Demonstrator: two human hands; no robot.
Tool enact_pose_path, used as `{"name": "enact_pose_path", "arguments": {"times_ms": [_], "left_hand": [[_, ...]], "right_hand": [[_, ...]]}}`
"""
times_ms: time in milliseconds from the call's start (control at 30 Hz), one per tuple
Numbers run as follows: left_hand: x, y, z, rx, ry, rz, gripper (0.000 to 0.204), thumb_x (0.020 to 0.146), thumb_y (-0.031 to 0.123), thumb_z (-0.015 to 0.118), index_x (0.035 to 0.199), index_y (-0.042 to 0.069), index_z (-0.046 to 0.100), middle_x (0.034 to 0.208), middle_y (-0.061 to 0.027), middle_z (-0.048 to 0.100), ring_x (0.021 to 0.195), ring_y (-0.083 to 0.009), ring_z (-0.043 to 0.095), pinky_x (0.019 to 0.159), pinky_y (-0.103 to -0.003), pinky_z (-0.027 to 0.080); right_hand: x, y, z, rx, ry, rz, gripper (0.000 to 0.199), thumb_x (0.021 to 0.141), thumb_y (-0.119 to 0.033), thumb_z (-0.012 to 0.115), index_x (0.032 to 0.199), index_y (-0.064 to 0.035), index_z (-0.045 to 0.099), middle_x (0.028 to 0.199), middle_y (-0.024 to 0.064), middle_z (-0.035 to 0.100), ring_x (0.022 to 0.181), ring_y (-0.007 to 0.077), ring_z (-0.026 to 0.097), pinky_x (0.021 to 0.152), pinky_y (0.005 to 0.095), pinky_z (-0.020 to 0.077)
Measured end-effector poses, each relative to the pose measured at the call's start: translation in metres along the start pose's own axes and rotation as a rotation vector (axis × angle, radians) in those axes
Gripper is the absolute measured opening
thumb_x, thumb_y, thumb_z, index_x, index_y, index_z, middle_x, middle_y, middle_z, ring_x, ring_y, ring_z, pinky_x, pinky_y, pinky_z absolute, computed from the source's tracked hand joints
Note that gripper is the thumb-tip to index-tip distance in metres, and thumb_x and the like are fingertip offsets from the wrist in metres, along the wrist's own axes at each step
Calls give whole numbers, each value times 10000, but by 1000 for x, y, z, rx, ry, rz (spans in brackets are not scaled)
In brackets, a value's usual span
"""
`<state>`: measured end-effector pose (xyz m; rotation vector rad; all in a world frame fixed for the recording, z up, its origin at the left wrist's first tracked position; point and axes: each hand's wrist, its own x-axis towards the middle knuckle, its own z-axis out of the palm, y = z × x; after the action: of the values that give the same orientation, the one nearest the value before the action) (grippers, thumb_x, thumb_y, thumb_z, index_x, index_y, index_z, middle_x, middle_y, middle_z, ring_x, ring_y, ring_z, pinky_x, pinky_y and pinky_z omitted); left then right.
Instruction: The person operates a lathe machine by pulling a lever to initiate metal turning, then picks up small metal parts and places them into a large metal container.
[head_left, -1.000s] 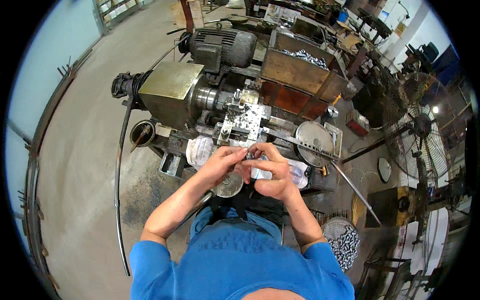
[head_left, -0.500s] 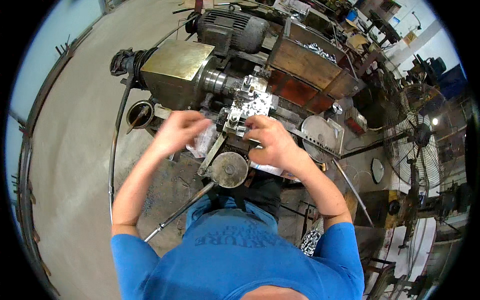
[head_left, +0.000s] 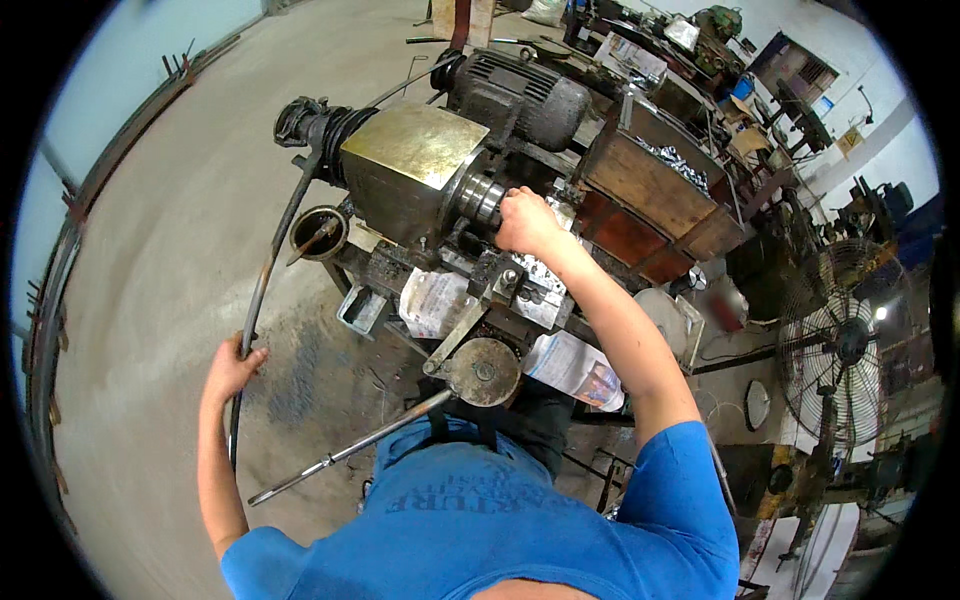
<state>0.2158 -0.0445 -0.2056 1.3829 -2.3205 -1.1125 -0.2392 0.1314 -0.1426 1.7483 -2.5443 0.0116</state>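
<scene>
My left hand [head_left: 235,368] is wrapped round a long dark lever [head_left: 268,270] that runs down from the rear end of a lathe-like machine's headstock [head_left: 400,190]. At the front of the shiny round spindle [head_left: 481,199], my right hand [head_left: 528,222] is closed, fingers curled toward the spindle's mouth. Whatever those fingers pinch is hidden behind the knuckles. Below that hand sits the metal tool slide [head_left: 540,285], strewn with chips. Nearer to me are a flat bar [head_left: 460,335] and a round disc [head_left: 484,372] with a long steel handle [head_left: 350,447].
Behind the spindle stand an electric motor [head_left: 520,95] and a rusty bin [head_left: 655,190] with small metal parts. A round pot [head_left: 320,232] hangs beside the headstock. Printed sheets [head_left: 436,303] lie by the slide. A large fan [head_left: 845,340] stands at the right.
My left hand has moved left from beside the slide and taken hold of the long lever. The right hand has gone forward from the slide to the spindle. The view has shifted.
</scene>
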Motion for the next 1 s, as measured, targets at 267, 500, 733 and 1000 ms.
{"name": "enact_pose_path", "arguments": {"times_ms": [267, 500, 733, 1000], "left_hand": [[7, -6, 20, 0, 78, -94, 245, 776, 152, 652, 888, -46, 561, 586, -102, 573, 501, -161, 585, 491, -307, 463], [28, -44, 17, 551, 209, 37, 194, 766, 159, 588, 889, 11, 609, 709, -169, 626, 639, -306, 627, 548, -390, 484], [129, -103, -101, 1059, 445, 78, 212, 725, 67, 507, 896, 76, 632, 742, -168, 621, 719, -337, 608, 636, -436, 485], [117, -87, -91, 942, 405, -53, 199, 735, 120, 516, 878, 71, 646, 813, -172, 632, 762, -355, 605, 675, -444, 486]], "right_hand": [[8, -5, 6, 289, 52, 34, 246, 545, -136, 597, 658, 83, 606, 751, 302, 584, 766, 411, 596, 768, 409, 485], [13, -11, -16, 493, 29, 259, 311, 564, -166, 609, 723, 102, 613, 803, 288, 601, 794, 420, 601, 749, 409, 491], [7, -11, -21, 421, 119, 228, 275, 565, -186, 599, 696, 56, 612, 876, 247, 586, 827, 403, 578, 756, 416, 476], [-164, -11, -28, 507, -7, -256, 225, 511, -115, 613, 717, -24, 607, 1110, 138, 583, 906, 315, 572, 766, 390, 473]]}}
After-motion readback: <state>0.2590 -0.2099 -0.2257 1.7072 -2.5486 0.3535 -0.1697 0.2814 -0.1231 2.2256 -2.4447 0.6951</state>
